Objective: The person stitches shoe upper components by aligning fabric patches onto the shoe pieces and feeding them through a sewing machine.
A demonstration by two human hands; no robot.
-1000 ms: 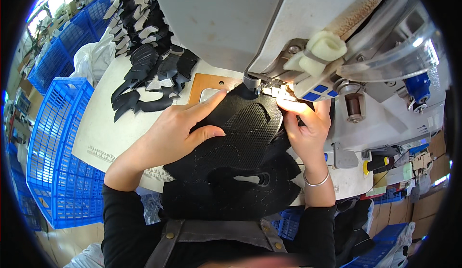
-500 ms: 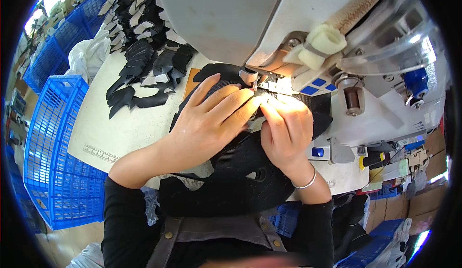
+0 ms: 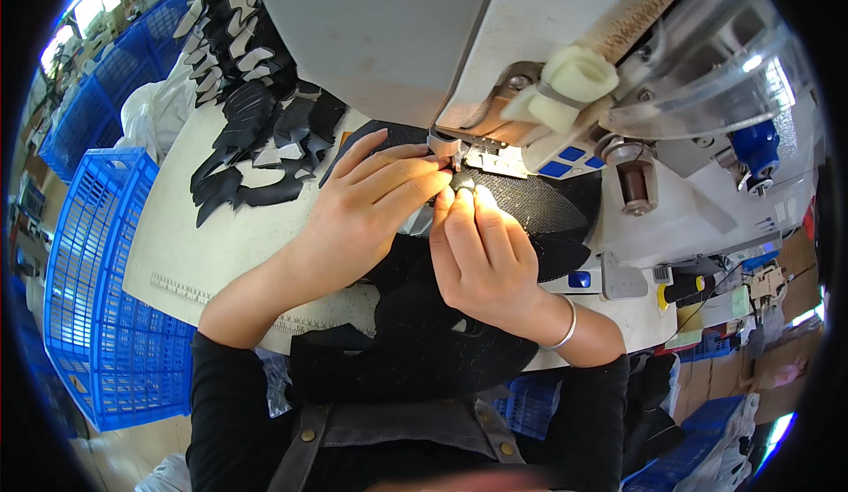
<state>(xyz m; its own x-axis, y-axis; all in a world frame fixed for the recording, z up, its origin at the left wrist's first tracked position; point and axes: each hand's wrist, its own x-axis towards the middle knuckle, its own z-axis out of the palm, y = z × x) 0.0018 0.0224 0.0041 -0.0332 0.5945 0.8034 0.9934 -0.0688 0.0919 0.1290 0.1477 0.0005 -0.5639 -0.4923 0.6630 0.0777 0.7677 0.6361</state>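
Note:
A large black mesh fabric piece (image 3: 530, 200) lies on the sewing machine's table, drooping over the front edge toward my lap. My left hand (image 3: 362, 209) presses flat on it, fingertips right at the needle area (image 3: 459, 167). My right hand (image 3: 481, 253) pinches the fabric's edge just below the presser foot, under the machine's lamp light. Both hands touch each other at the fingertips. The white sewing machine head (image 3: 495, 41) looms above them.
A pile of black cut pieces (image 3: 256, 130) covers the table's far left. Blue plastic crates (image 3: 97, 289) stand at my left. A ruler strip (image 3: 177, 287) runs along the table's front edge. A blue button (image 3: 579, 279) and yellow-handled tool (image 3: 680, 293) sit at right.
My hands have drawn together at the needle. The fabric has shifted left and bunched under my palms, and the orange template seen earlier is now covered.

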